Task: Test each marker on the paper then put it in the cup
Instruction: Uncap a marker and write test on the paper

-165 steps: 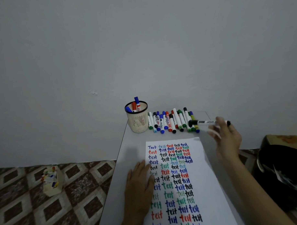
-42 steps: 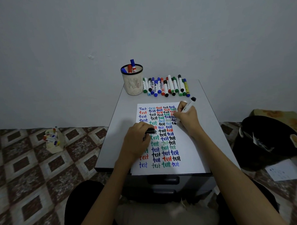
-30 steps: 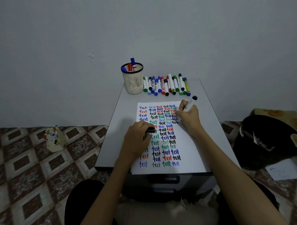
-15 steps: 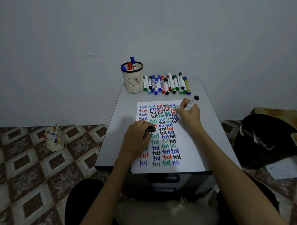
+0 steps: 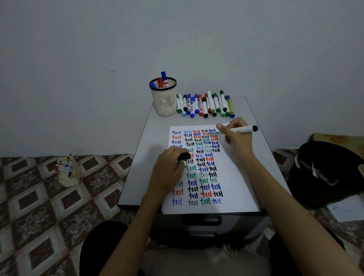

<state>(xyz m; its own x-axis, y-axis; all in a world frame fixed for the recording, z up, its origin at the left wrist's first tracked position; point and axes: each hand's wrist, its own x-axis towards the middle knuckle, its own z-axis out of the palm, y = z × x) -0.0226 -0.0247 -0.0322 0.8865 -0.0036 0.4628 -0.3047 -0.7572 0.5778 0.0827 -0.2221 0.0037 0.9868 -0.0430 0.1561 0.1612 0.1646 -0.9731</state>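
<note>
A white paper (image 5: 236, 177) covered with coloured "test" words lies on the small grey table (image 5: 140, 147). My right hand (image 5: 236, 136) grips a white marker with a black end (image 5: 245, 129), held nearly level just above the paper's top right corner. My left hand (image 5: 169, 169) rests on the paper's left side and holds the black cap (image 5: 184, 156). A cream mesh cup (image 5: 164, 99) at the table's back holds three markers. Beside it lies a row of several markers (image 5: 205, 105).
On the patterned floor at the left stands a small cream box of markers (image 5: 66, 172). A black bin (image 5: 331, 172) sits on the right, with a loose sheet of paper (image 5: 353, 210) in front of it. A wall is right behind the table.
My right hand has lifted the marker's tip off the paper and swung it level, moving slightly up and right. My left hand with the cap has stayed put.
</note>
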